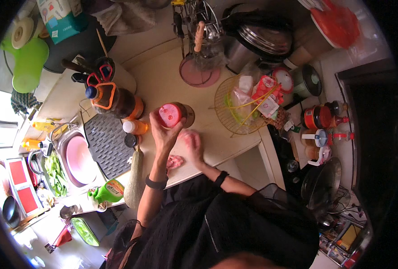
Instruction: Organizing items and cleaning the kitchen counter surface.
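My left hand [163, 134] grips a jar with a red lid [169, 115], held above the beige countertop [158, 80]. The jar's dark body [188, 114] shows to the right of the lid. Close by on the right is my right hand [192, 144], blurred, with its fingers curled; whether anything is in it cannot be made out. A crumpled pink-and-white item [174, 162] lies on the counter between my forearms. Beside my left forearm is a long pale-green gourd [134, 181]. A white-capped bottle [136, 127] and a black-lidded jar [131, 140] stand left of my left hand.
A wire basket [219, 114] holding packets stands on the right. A large bottle with an orange handle [131, 104] is at the left, near a grey drying mat [108, 144] and a sink with a pink basin [80, 159]. Hanging utensils [199, 37] are at the back.
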### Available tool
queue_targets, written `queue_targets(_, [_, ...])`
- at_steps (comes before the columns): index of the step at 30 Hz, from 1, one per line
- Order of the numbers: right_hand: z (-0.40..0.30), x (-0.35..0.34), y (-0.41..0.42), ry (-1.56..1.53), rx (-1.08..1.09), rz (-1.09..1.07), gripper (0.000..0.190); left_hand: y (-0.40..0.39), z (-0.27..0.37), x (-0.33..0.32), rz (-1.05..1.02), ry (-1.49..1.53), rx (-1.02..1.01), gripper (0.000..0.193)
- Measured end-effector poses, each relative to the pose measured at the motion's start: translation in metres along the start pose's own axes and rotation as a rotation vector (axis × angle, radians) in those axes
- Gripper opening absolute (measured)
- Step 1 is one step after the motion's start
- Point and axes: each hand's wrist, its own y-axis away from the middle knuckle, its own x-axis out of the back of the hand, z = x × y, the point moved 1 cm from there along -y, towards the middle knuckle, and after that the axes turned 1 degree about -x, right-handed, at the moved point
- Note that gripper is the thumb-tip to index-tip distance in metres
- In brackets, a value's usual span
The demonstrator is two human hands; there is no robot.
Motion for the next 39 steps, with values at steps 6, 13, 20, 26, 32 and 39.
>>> queue_targets(6, [-0.071, 0.009, -0.072, -0.379, -0.337, -0.006, 0.037, 0.015, 0.003, -0.002, -0.012, -0.148, -0.063, 0.066])
queue_targets(13, [-0.044, 0.020, -0.091, -1.063, -0.684, -0.889, 0.033, 0.002, 0.004, -0.009, -0.020, -0.090, 0.003, 0.066])
queue_targets(20, [-0.006, 0.054, -0.064, -0.757, -1.037, -0.529, 0.047, -0.016, 0.003, -0.042, -0.092, -0.116, -0.035, 0.067])
queue_targets(26, [-0.027, 0.056, -0.050, -0.269, -0.921, -0.472, 0.065, -0.034, -0.019, -0.083, -0.074, -0.167, -0.112, 0.075])
queue_targets(32, [-0.050, 0.050, -0.040, 0.493, -0.378, -0.451, 0.068, -0.037, -0.021, -0.111, -0.150, -0.167, -0.192, 0.076])
queue_targets(39, [-0.024, 0.033, -0.004, 1.474, 0.187, -0.508, 0.051, -0.023, -0.005, -0.085, -0.043, -0.098, -0.190, 0.080])
